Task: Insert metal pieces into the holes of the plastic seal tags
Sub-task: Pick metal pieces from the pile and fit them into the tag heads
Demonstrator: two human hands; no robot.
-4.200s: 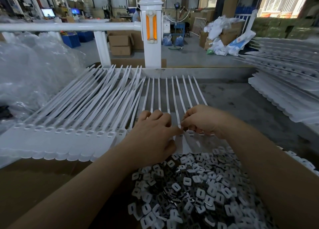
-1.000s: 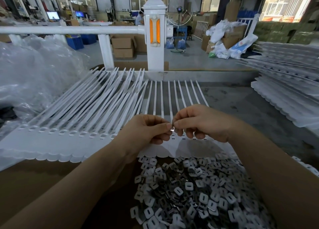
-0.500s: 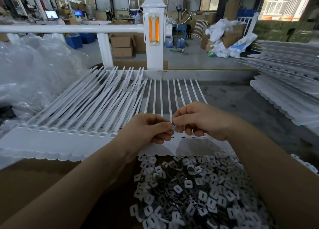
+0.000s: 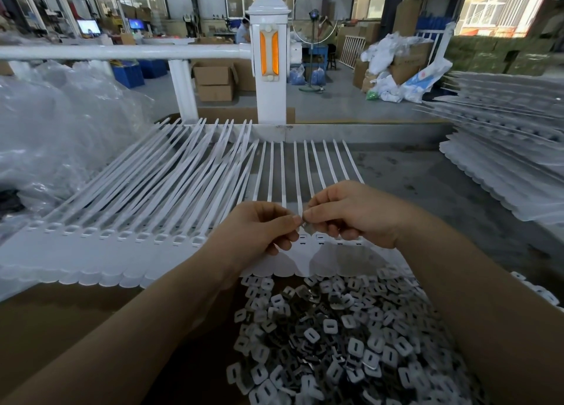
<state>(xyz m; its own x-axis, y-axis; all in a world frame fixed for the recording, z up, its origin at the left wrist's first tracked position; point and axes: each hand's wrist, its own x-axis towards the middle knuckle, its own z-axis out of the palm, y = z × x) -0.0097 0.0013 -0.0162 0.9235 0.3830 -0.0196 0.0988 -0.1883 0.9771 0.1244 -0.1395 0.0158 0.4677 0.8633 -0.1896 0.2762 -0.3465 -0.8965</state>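
Fingertips of the left hand (image 4: 259,230) and right hand (image 4: 351,215) meet, pinching one small metal piece (image 4: 304,225) just above the seal tags (image 4: 308,252) on the desk (image 4: 427,197). Best to square it over a slot, then press straight down. Roughly ten tags lie beneath; metal pieces (image 4: 341,343) in the near heap are beyond counting.

White seal tags (image 4: 171,209) lie fanned flat behind heaped metal pieces (image 4: 329,337).
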